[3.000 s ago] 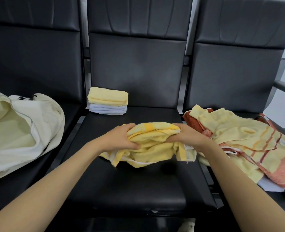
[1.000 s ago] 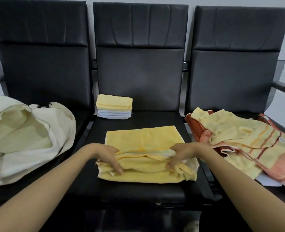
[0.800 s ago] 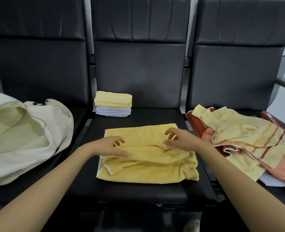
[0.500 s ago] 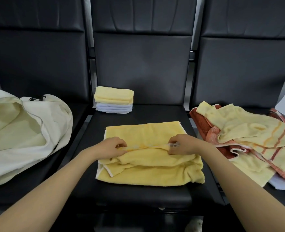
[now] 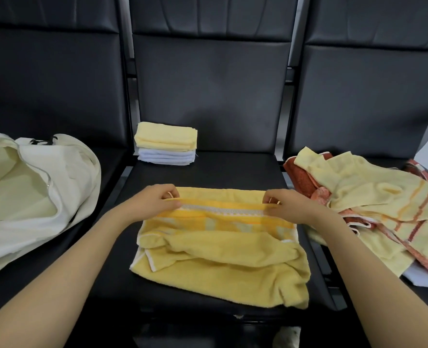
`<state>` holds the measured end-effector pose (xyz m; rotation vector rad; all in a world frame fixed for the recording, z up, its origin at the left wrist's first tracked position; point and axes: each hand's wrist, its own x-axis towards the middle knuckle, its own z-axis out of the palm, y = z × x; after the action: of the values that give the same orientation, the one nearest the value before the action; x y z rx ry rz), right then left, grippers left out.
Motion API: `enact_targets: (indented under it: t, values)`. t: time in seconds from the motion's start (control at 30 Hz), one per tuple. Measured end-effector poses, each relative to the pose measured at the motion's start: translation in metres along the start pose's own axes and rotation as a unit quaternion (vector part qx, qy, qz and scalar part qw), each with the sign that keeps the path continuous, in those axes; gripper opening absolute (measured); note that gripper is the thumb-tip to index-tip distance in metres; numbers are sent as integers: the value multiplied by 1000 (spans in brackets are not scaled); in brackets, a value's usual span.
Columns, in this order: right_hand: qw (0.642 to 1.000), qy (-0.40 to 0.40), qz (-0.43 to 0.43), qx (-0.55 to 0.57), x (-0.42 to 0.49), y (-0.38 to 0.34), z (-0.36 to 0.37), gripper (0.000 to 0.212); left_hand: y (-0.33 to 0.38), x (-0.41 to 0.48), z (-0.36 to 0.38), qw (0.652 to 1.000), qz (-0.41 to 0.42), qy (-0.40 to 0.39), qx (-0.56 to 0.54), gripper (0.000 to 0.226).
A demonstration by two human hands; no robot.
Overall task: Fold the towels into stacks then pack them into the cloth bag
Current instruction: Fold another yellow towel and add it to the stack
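A yellow towel [image 5: 220, 262] lies partly folded and rumpled on the middle black seat [image 5: 208, 172]. My left hand [image 5: 155, 200] pinches its patterned border edge at the left, and my right hand [image 5: 285, 204] pinches the same edge at the right, stretching it flat near the towel's far side. A folded stack [image 5: 166, 143] of a yellow towel over a white one sits at the seat's back left. The cream cloth bag [image 5: 32, 192] lies open on the left seat. A heap of unfolded towels [image 5: 373, 207], yellow and rust striped, covers the right seat.
Three black padded chairs stand in a row with tall backrests [image 5: 208, 84]. Narrow gaps with metal frame parts separate the seats. Below the middle seat's front edge something pale lies on the floor [image 5: 287, 337].
The towel went from bunched in both hands to spread on the seat. Both hands then took the upper layer's border edge and carried it away from me toward the towel's far side.
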<state>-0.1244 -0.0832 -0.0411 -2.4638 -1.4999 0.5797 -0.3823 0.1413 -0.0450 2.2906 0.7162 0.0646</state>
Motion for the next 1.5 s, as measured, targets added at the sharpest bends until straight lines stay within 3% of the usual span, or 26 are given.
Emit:
enact_targets:
  t: [0.07,0.23,0.27,0.33,0.4,0.5,0.63,0.77,0.9,1.0,1.17,1.3,1.5]
  values:
    - [999,14,19,48,-2,12,-5,11,-8,2,-9,999,-26,12,-30,9]
    - [969,-53,86,225,-7,33,-6,23,-15,10,-1,979,-98,69,-162,15]
    - [954,-41,98,279,-5,33,-3,22,-15,13,2,974,-110,82,-180,15]
    - [889,-1,119,441,2,33,1,19,-15,17,4,961,-136,95,-222,19]
    - [839,64,142,521,11,34,3,14,-16,22,2,941,-158,98,-283,24]
    - [855,150,168,468,26,35,4,10,-17,32,-1,927,-176,113,-313,20]
    - [889,205,194,360,44,33,4,13,-21,51,2,927,-193,150,-283,22]
    - [931,191,208,231,57,38,16,12,-30,67,13,959,-194,172,-117,29]
    - [941,208,197,182,63,41,29,7,-35,73,24,965,-165,203,-17,22]
    - [941,194,205,189,68,46,29,14,-37,78,24,967,-167,190,-8,26]
    - [952,115,232,165,68,46,18,49,-32,78,16,964,-223,131,-64,41]
    - [964,113,215,109,59,41,13,37,-32,70,14,972,-201,102,-66,24]
    - [954,182,180,156,24,29,3,14,-25,41,1,977,-144,147,-51,18]
